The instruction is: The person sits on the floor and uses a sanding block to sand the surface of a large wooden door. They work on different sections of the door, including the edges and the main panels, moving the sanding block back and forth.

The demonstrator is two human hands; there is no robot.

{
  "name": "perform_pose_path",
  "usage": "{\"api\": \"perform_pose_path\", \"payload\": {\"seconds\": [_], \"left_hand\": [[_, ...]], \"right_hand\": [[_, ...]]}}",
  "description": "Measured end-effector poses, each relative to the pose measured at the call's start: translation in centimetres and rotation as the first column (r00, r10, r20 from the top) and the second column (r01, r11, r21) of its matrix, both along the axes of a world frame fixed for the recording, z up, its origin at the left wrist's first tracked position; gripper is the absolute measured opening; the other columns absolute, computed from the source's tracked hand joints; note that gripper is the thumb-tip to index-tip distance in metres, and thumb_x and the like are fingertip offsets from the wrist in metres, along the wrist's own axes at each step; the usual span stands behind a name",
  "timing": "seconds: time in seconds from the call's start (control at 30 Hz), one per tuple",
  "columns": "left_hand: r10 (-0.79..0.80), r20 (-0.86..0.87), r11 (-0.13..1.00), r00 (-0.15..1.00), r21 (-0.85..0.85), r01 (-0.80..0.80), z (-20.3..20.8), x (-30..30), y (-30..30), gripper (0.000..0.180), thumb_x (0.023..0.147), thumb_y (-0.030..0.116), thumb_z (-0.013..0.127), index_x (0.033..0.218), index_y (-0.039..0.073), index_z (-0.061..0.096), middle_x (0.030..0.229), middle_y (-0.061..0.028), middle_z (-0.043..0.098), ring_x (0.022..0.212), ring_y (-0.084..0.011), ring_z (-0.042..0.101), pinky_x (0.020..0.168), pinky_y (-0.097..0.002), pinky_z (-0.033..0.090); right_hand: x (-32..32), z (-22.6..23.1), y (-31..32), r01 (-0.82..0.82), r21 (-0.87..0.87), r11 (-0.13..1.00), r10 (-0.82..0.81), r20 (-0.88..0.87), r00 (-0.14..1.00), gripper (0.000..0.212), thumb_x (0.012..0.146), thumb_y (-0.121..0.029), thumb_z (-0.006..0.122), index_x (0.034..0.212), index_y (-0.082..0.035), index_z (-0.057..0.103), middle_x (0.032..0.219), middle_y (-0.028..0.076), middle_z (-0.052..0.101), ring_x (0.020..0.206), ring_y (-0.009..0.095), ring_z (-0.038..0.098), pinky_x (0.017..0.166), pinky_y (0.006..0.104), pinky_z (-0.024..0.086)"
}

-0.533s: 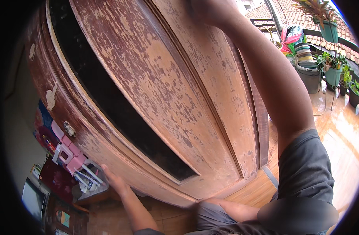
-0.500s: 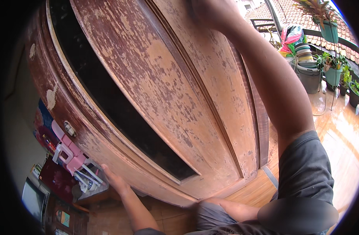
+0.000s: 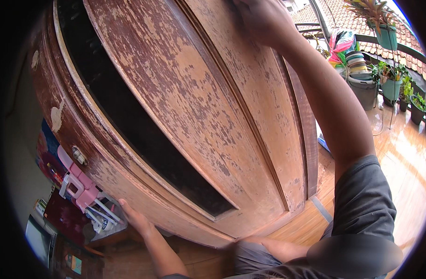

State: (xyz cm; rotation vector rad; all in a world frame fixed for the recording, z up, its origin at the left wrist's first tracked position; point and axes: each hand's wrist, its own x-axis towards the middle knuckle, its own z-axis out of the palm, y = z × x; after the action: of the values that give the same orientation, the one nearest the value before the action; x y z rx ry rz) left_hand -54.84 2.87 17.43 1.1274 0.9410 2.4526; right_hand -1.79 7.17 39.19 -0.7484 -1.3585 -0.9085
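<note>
A large wooden door (image 3: pixel 176 102) fills the middle of the view, its dark finish worn off in patches down to pale wood. A long dark panel (image 3: pixel 124 107) runs along it within raised mouldings. My left hand (image 3: pixel 135 217) holds the door's lower left edge, thumb showing and the other fingers hidden behind it. At the top, my right hand (image 3: pixel 265 19) presses on the bare right-hand strip of the door with fingers bent. Its fingertips are cut off by the frame's edge, and anything under them is hidden. A metal door fitting (image 3: pixel 79 156) sits near the left edge.
Left, beyond the door, are a pink plastic chair (image 3: pixel 78 186), a low table (image 3: pixel 106 235) with things on it, and a screen (image 3: pixel 39 242). Right, on the sunlit tiled floor (image 3: pixel 385 176), stand a stacked bucket (image 3: pixel 363 90) and several potted plants (image 3: pixel 392 86) by a railing.
My right hand has slid down the door a little toward me, so more of it shows. My left hand stays at the door's edge. A small blue thing now shows beside my right forearm.
</note>
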Motion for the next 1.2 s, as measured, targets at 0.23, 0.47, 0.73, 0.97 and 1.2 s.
{"api": "perform_pose_path", "payload": {"seconds": [0.23,0.47,0.73,0.97,1.2], "left_hand": [[0.014,-0.121,1.000,0.993,-0.024,-0.017,-0.2,0.6,-0.1,0.080,0.104,0.054,0.052,0.152,-0.007,0.037,0.153,-0.0216,0.042,0.138,-0.0306,0.046,0.116,-0.0421,0.036],[0.019,-0.118,0.998,0.993,-0.049,-0.025,0.1,0.9,-0.6,0.081,0.106,0.053,0.050,0.154,-0.009,0.034,0.156,-0.0247,0.039,0.139,-0.0326,0.045,0.117,-0.0417,0.036],[-0.038,-0.115,0.999,0.993,-0.024,0.035,-0.1,0.3,-0.1,0.082,0.105,0.055,0.050,0.155,-0.007,0.033,0.157,-0.0220,0.040,0.142,-0.0327,0.043,0.119,-0.0433,0.034],[0.013,-0.138,0.999,0.990,-0.027,-0.017,-0.2,0.7,-0.4,0.079,0.106,0.051,0.048,0.155,-0.009,0.033,0.158,-0.0245,0.038,0.141,-0.0325,0.043,0.119,-0.0418,0.033],[0.027,-0.035,0.999,0.999,-0.038,-0.028,-0.1,0.6,-0.4,0.079,0.104,0.052,0.055,0.153,-0.008,0.036,0.154,-0.0217,0.043,0.139,-0.0303,0.046,0.117,-0.0422,0.036]], "right_hand": [[-2.5,-10.4,-1.8,0.194,-0.066,0.979,-0.196,-0.032,0.980,0.043,0.102,-0.012,0.053,0.144,-0.015,0.061,0.150,0.006,0.058,0.142,0.035,0.050,0.118,0.0461,0.036],[-2.2,-10.0,-2.0,0.194,-0.097,0.976,-0.198,-0.023,0.980,0.042,0.103,-0.012,0.052,0.144,-0.018,0.062,0.151,0.007,0.057,0.145,0.033,0.046,0.121,0.0503,0.030],[-1.6,0.3,-0.1,0.144,-0.073,0.987,-0.138,0.075,0.987,0.054,0.092,-0.021,0.057,0.144,-0.005,0.055,0.154,0.008,0.053,0.152,0.030,0.036,0.127,0.0426,0.025],[-4.9,-14.7,-4.4,0.317,-0.323,0.892,-0.328,0.020,0.944,0.053,0.099,-0.008,0.058,0.147,-0.030,0.057,0.154,-0.006,0.054,0.153,0.026,0.034,0.127,0.0599,0.018],[-4.4,0.7,0.2,0.306,-0.031,0.951,-0.307,-0.030,0.951,0.046,0.102,-0.023,0.050,0.146,-0.012,0.056,0.155,0.006,0.051,0.152,0.033,0.034,0.124,0.0497,0.026]]}}
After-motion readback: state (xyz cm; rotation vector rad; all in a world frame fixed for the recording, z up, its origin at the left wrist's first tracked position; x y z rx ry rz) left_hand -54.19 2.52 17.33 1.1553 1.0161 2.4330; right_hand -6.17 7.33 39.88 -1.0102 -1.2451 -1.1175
